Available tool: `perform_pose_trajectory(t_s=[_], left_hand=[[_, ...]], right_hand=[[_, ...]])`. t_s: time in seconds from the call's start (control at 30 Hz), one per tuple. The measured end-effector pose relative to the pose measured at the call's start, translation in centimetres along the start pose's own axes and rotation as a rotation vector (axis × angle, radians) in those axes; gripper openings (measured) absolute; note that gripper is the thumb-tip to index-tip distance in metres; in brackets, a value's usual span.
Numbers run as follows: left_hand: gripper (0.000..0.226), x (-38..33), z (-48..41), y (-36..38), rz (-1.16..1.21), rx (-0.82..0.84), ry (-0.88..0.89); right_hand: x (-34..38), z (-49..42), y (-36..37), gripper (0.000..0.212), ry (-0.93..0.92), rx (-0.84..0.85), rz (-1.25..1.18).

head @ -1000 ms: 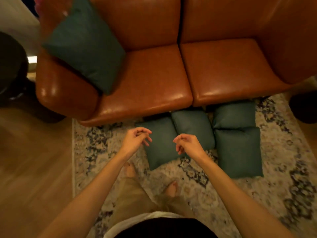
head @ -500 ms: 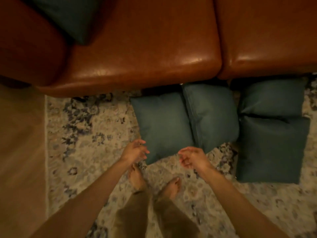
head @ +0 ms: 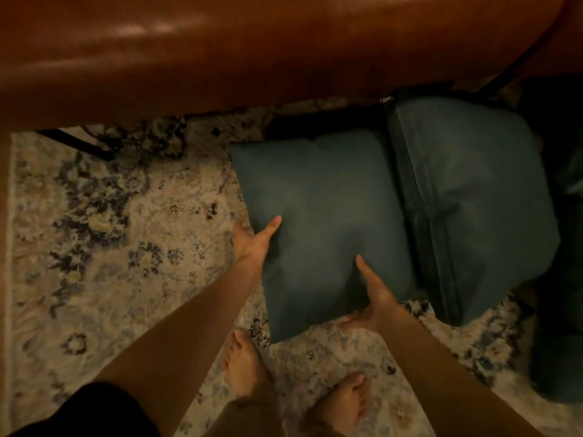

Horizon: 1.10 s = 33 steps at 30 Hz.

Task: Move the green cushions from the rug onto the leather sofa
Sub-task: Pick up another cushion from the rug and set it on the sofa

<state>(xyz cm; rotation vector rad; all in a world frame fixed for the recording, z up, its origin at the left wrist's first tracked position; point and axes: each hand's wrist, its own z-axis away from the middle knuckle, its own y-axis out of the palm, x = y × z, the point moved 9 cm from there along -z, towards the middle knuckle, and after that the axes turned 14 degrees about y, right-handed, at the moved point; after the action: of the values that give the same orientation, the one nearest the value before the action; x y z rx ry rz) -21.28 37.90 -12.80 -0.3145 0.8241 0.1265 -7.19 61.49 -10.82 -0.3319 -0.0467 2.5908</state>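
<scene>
On the patterned rug [head: 104, 216], just in front of the leather sofa [head: 220, 52], we are bending over the nearest green cushion [head: 321, 216] and taking hold of it. Our left hand [head: 252, 241] is closing on the cushion's left edge, thumb pressing on the top face and the other fingers hidden beneath or behind the edge. Our right hand [head: 375, 294] is gripping the near edge, thumb lying on top, fingers curling under; neither hand is fully closed, and how firmly each is pinching we cannot tell.

To do this step well, we are judging that both hands should be sliding further under the fabric before lifting, so the soft filling is not sagging out of a shallow pinch. We should also be lifting straight up first, since the second cushion [head: 467, 200] is lying right against its right side and could be dragged along.

The cushion is looking plump and square, in a dull teal-green cloth, dimpling where our thumbs are pressing. It is lying flat on the rug, its far edge near the sofa's front. Our bare feet [head: 246, 364] are standing just at its near corner.
</scene>
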Motion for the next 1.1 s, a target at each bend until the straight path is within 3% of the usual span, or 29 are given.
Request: perform_pose_trajectory(t_s=[0.17, 0.3, 0.4, 0.57, 0.7, 0.8, 0.93, 1.1], left_hand=[[0.119, 3.4, 0.2, 1.6, 0.135, 0.153, -0.258], [0.094, 1.6, 1.4, 1.9, 0.175, 0.151, -0.278], [0.102, -1.0, 1.9, 0.0, 0.079, 0.079, -0.233], [0.042, -7.4, 4.9, -4.5, -0.129, 0.032, -0.068], [0.049, -12.6, 8.5, -8.9, -0.501, 0.07, 0.131], [0.048, -16.7, 11.5, -11.5, -0.719, 0.207, 0.247], [0.056, -22.4, 15.4, -15.1, -0.9, 0.356, 0.387], [0.044, -31.8, 22.5, -18.1, -1.087, 0.531, 0.609]], right_hand=[[0.8, -0.4, -0.8, 0.107, -0.008, -0.059, 0.129], [0.9, 0.6, -2.2, 0.099, -0.045, -0.101, 0.187], [0.0, 2.4, -2.3, 0.091, -0.013, -0.09, 0.283], [-1.8, 8.5, -0.6, 0.065, -0.052, -0.16, 0.608], [-1.9, 15.3, 2.3, 0.034, -0.226, -0.174, 0.689], [-1.6, 21.3, 4.9, 0.02, -0.376, -0.102, 0.706], [-0.5, 29.2, 8.4, 0.018, -0.625, -0.012, 0.683], [0.2, 41.8, 9.9, 0.054, -0.824, -0.022, 0.586]])
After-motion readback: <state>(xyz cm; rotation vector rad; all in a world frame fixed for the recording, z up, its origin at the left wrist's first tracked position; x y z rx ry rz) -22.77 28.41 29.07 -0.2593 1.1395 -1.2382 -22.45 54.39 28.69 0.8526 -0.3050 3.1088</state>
